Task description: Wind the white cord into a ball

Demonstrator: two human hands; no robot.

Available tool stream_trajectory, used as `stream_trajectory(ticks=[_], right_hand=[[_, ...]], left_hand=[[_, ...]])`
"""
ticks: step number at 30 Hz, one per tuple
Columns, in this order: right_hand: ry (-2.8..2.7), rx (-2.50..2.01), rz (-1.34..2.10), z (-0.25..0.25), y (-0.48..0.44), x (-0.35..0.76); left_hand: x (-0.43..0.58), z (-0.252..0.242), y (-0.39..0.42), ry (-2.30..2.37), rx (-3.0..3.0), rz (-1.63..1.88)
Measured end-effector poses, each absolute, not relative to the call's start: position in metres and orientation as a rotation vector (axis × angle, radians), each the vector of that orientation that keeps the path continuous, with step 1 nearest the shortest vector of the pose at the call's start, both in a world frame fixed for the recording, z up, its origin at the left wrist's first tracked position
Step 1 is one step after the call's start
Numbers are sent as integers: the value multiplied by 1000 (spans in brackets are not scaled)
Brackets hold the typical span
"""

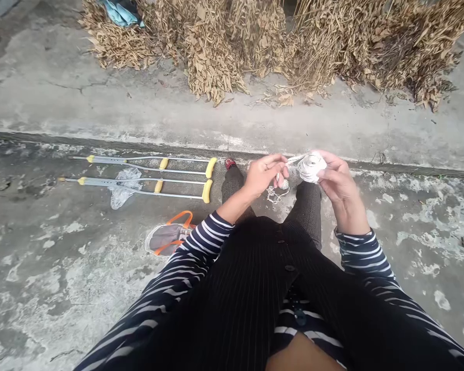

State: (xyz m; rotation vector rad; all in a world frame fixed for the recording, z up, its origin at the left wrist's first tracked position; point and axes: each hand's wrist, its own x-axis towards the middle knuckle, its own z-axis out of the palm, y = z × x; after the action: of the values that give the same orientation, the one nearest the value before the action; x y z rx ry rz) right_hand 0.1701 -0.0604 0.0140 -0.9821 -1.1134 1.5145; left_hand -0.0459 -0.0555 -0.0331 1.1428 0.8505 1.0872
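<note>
A roll of white cord (311, 166) is gripped in my right hand (338, 183), fingers behind it and thumb at its side. From the roll a short length of cord runs left to my left hand (266, 174), whose fingers are closed on it. Below, between my legs, loose white cord (274, 195) lies in tangled loops on the ground. A small whitish ball (283, 184) sits beside the loops, partly hidden by my left hand.
Two crutches (154, 178) with yellow pads lie to the left, over a clear plastic bag (124, 188). Nearer me is a grey bag (168, 238) with orange handles. A raised concrete ledge (139, 111) runs ahead, bearing dried plants (216, 51) and a blue cloth-like piece (121, 13).
</note>
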Motion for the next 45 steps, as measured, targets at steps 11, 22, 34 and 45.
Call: stream_trajectory(ticks=[11, 22, 34, 45], right_hand=[[-1367, -863, 1484, 18, -67, 172], [-1674, -920, 1483, 37, -75, 169], [-1625, -902, 1349, 46, -68, 169], [-1558, -1189, 1105, 21, -47, 155]], left_hand=[[-70, -15, -54, 774, 1080, 684], [-67, -15, -40, 759, 1197, 445], [-61, -42, -21, 753, 1166, 314], [-59, -36, -58, 381, 939, 124]])
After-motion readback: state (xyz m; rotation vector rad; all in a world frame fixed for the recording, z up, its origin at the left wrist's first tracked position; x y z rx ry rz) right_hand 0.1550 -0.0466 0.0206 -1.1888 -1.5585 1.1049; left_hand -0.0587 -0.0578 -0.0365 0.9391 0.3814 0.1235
